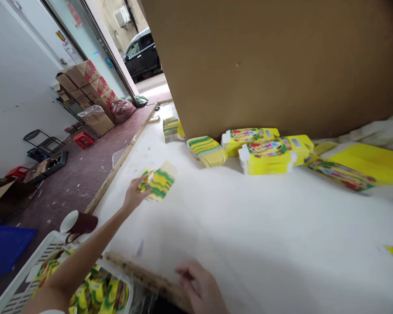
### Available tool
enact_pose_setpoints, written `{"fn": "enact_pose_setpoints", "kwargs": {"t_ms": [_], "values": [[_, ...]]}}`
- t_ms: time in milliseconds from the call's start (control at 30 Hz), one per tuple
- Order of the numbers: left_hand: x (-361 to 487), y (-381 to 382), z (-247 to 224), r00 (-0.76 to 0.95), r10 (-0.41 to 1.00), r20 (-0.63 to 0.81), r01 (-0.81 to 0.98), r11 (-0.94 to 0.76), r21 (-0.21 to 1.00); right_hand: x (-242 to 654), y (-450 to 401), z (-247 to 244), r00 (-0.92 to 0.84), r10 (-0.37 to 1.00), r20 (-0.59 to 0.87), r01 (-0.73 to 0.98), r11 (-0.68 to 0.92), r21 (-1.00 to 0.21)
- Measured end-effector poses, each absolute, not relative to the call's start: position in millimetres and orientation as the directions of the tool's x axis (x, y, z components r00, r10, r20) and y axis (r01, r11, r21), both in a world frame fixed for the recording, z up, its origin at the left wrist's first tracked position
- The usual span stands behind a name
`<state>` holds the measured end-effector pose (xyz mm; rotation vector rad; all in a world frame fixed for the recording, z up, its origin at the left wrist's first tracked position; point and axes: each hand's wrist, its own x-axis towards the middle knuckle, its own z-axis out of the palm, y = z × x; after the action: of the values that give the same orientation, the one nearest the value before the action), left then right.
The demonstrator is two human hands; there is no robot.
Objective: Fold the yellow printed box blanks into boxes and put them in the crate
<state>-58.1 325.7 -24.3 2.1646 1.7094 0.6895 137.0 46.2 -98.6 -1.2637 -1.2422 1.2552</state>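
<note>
My left hand reaches over the white table, its fingers closed on the left end of some striped yellow-and-green printed card pieces. They look flat, like unfolded small cartons; how many there are I cannot tell. My right hand is near the table's front edge, slightly blurred, fingers loosely bent with a gap by the thumb and nothing visible in them. Beyond the left hand lies a stack of similar striped card, and another striped stack stands farther back.
Yellow printed boxes line the foot of a large brown cardboard panel. Flat yellow cartons lie at the right. A white basket of small yellow packs stands at lower left, by a dark mug. The table has a wooden edge.
</note>
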Motion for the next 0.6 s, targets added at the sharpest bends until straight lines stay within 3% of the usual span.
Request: {"fn": "enact_pose_setpoints", "kwargs": {"t_ms": [167,367,467,600], "values": [[-22.7,203.9,-38.9,0.505,0.838,0.207,0.662,-0.529,0.530,150.9,44.3,-80.7,0.061,0.982,0.181,0.136,0.171,-0.976],[31.4,129.5,-40.2,0.808,0.545,0.224,0.374,-0.769,0.519,204.2,5.6,-53.5,0.272,0.871,0.409,0.290,0.331,-0.898],[43.7,114.6,-38.5,0.845,0.491,0.213,0.339,-0.799,0.496,239.4,-7.4,-36.1,0.377,0.766,0.521,0.459,0.334,-0.823],[46.3,104.9,-36.3,0.841,0.509,0.184,0.386,-0.802,0.456,275.7,-2.9,-29.9,0.383,0.741,0.551,0.686,0.172,-0.708]]}}
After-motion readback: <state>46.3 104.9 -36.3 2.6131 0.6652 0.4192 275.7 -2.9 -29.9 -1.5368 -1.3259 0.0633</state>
